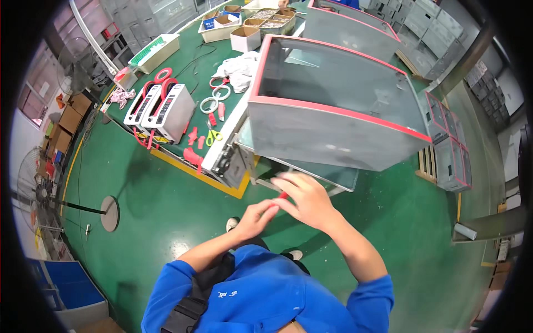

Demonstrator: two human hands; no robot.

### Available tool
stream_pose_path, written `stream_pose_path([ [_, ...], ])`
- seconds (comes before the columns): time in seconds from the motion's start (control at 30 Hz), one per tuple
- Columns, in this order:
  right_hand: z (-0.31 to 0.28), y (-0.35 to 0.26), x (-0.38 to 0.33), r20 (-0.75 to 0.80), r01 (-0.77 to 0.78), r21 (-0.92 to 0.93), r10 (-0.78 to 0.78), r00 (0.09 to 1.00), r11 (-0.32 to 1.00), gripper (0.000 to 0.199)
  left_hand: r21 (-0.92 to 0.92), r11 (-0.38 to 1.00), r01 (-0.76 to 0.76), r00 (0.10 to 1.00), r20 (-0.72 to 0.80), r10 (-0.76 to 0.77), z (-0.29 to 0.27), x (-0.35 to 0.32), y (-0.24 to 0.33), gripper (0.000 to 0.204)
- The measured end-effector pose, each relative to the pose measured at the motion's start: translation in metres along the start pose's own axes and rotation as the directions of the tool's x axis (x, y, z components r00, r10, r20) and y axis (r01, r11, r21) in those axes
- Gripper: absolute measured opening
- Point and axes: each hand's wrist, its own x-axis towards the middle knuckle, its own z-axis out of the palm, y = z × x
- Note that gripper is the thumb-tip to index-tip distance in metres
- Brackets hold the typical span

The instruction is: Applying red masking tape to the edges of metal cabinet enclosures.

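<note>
My left hand (254, 220) and my right hand (308, 201) meet in front of my body, over the floor. Between their fingertips is a small red piece (283, 195) that looks like tape; most of it is hidden by the fingers. The left fingers are pinched together on it. My right thumb and a finger close on the same piece, while the other right fingers are raised and slightly blurred. Just beyond the hands stands a large grey metal cabinet frame (333, 136), its open top edged with red tape (344, 115).
On the green table (186, 119) at left are two tape dispensers (166, 114), tape rolls (209, 104), yellow-green scissors (213, 137), crumpled red tape (192, 157) and a white cloth (239, 71). Boxes of small parts (272, 23) stand farther back. A fan's round base (110, 213) rests on the floor.
</note>
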Motion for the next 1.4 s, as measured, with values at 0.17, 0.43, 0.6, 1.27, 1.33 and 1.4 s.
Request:
stream_pose_path([
  [0.17,-0.070,0.039,-0.113,-0.023,-0.219,0.165,0.226,0.974,0.962,0.012,0.172,0.980,-0.099,0.979,0.193,0.065,0.099,0.009,0.033,0.025],
  [0.43,-0.213,0.112,-0.158,-0.208,-0.366,0.105,0.381,0.901,0.925,0.009,0.151,0.988,0.012,0.941,0.332,-0.062,0.170,0.070,0.067,0.022],
  [0.6,-0.311,0.198,-0.143,-0.312,-0.294,0.127,0.320,0.895,0.947,0.021,0.090,0.994,-0.058,0.987,0.155,0.044,0.199,0.136,0.082,0.015],
  [1.27,-0.415,0.494,0.042,0.436,-0.400,0.658,0.110,0.893,0.638,0.007,-0.229,0.973,0.021,0.553,-0.808,-0.202,0.321,0.298,0.173,0.009],
  [1.33,-0.415,0.516,0.064,0.510,-0.404,0.651,0.025,0.860,0.642,0.008,-0.140,0.990,0.025,0.474,-0.870,-0.135,0.344,0.312,0.173,0.008],
  [1.4,-0.414,0.530,0.086,0.575,-0.400,0.645,-0.069,0.815,0.651,0.008,-0.016,0.997,0.075,0.406,-0.913,-0.045,0.363,0.321,0.174,0.009],
])
